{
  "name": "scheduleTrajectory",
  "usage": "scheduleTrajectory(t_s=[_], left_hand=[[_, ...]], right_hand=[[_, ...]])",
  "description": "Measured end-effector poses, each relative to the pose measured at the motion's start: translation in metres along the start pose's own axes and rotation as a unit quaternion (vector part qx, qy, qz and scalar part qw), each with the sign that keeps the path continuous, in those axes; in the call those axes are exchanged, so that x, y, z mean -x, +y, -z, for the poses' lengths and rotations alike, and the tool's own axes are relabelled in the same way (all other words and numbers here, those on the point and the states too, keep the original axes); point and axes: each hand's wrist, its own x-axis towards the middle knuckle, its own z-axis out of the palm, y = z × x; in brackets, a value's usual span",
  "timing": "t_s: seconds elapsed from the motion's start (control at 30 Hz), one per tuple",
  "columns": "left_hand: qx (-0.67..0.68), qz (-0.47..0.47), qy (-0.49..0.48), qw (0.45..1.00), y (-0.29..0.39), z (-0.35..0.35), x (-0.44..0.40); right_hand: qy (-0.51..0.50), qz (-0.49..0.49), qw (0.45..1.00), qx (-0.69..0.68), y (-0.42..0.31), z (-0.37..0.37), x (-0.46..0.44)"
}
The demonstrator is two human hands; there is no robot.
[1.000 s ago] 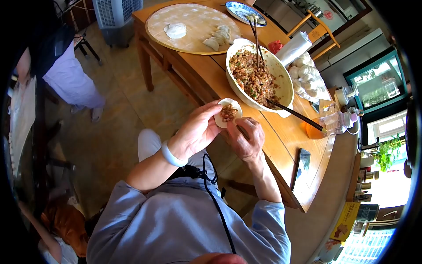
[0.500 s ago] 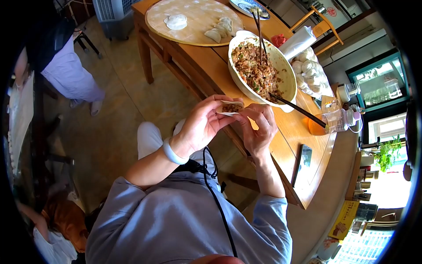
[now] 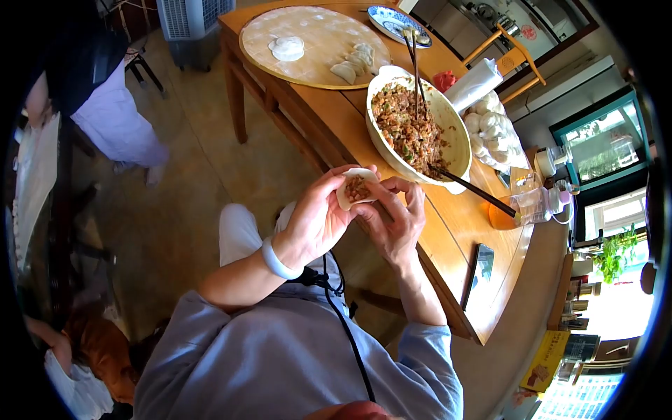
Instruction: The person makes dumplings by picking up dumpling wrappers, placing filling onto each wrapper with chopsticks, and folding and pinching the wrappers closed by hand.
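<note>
Far left of the bowl: round board, pale wood, matte, streaked with flour. On it, dough rounds, flat, white, overlapping; then, closer to the bowl, dumplings, half-moon, smooth-skinned, leaning together. Near side of the bowl, to its left: wrapper, thin soft dough, cupped and open, a crumbly mound of filling inside. Behind the bowl, a plate, glossy, blue-patterned. Bowl itself cream, smooth, wide; coarse minced mix, brown flecked green. Chopsticks stand slanted in it; dark ones cross its near right rim. Right of the bowl: bag, clear film over pale round lumps; jug, see-through, amber liquid. Nearer, right of the bowl, phone, flat, shiny, on the varnished wooden desk.

Left hand grasps the wrapper from its left side, fingers curled round the dough. Wrapper lies between both hands, clear of the desk. Right hand pinches its right edge, thumb low, forefinger above.
</note>
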Motion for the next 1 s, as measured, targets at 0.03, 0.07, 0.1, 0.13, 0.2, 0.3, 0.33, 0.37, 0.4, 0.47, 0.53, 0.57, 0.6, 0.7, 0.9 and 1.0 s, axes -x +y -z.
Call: scheduleTrajectory(t_s=[0.03, 0.07, 0.1, 0.13, 0.2, 0.3, 0.33, 0.37, 0.4, 0.47, 0.53, 0.57, 0.6, 0.7, 0.9, 1.0], left_hand=[[-0.001, -0.001, -0.002, 1.000, 0.000, -0.001, 0.000], [-0.002, -0.003, -0.004, 1.000, 0.001, -0.002, 0.000], [0.000, -0.007, 0.000, 1.000, 0.001, -0.002, 0.000], [-0.003, -0.009, 0.002, 1.000, 0.002, -0.002, 0.000], [-0.006, -0.013, 0.012, 1.000, 0.003, -0.005, 0.000], [-0.001, -0.015, 0.011, 1.000, 0.004, -0.003, 0.000], [-0.008, -0.020, 0.019, 1.000, 0.003, -0.002, 0.000], [-0.015, -0.025, 0.024, 0.999, 0.003, -0.002, -0.001], [-0.021, -0.028, 0.030, 0.999, 0.001, -0.003, -0.001], [-0.048, -0.038, 0.040, 0.997, 0.002, -0.009, -0.001], [-0.081, -0.046, 0.048, 0.994, 0.001, -0.008, 0.001], [-0.074, -0.048, 0.045, 0.995, 0.000, -0.005, 0.000], [-0.078, -0.050, 0.045, 0.995, 0.001, -0.004, -0.002], [-0.094, -0.056, 0.045, 0.993, 0.000, -0.005, 0.002], [-0.040, -0.009, 0.042, 0.998, 0.005, 0.005, 0.002], [-0.023, -0.003, 0.056, 0.998, 0.003, 0.006, 0.004]], right_hand=[[-0.004, 0.008, 1.000, 0.001, -0.001, 0.001, -0.001], [-0.008, 0.016, 1.000, 0.001, -0.001, 0.003, -0.003], [0.003, 0.016, 1.000, 0.008, -0.001, 0.003, -0.005], [0.011, 0.013, 1.000, 0.012, -0.001, 0.003, -0.005], [0.019, 0.043, 0.999, 0.020, -0.001, 0.002, -0.001], [0.033, 0.126, 0.991, 0.028, -0.002, -0.001, -0.004], [0.027, 0.127, 0.991, 0.023, -0.002, -0.002, -0.004], [0.023, 0.128, 0.991, 0.021, -0.001, -0.002, -0.006], [0.017, 0.129, 0.991, 0.019, 0.000, -0.002, -0.006], [-0.007, 0.084, 0.996, -0.001, -0.004, 0.003, -0.013], [-0.018, 0.026, 0.999, -0.030, -0.007, 0.004, -0.019], [-0.041, 0.009, 0.997, -0.065, -0.006, 0.004, -0.024], [-0.056, -0.026, 0.996, -0.071, -0.008, 0.007, -0.027], [-0.102, -0.059, 0.987, -0.111, -0.006, 0.010, -0.033], [-0.153, -0.047, 0.978, -0.136, 0.001, 0.011, -0.039], [-0.160, -0.023, 0.980, -0.118, 0.002, 0.012, -0.039]])
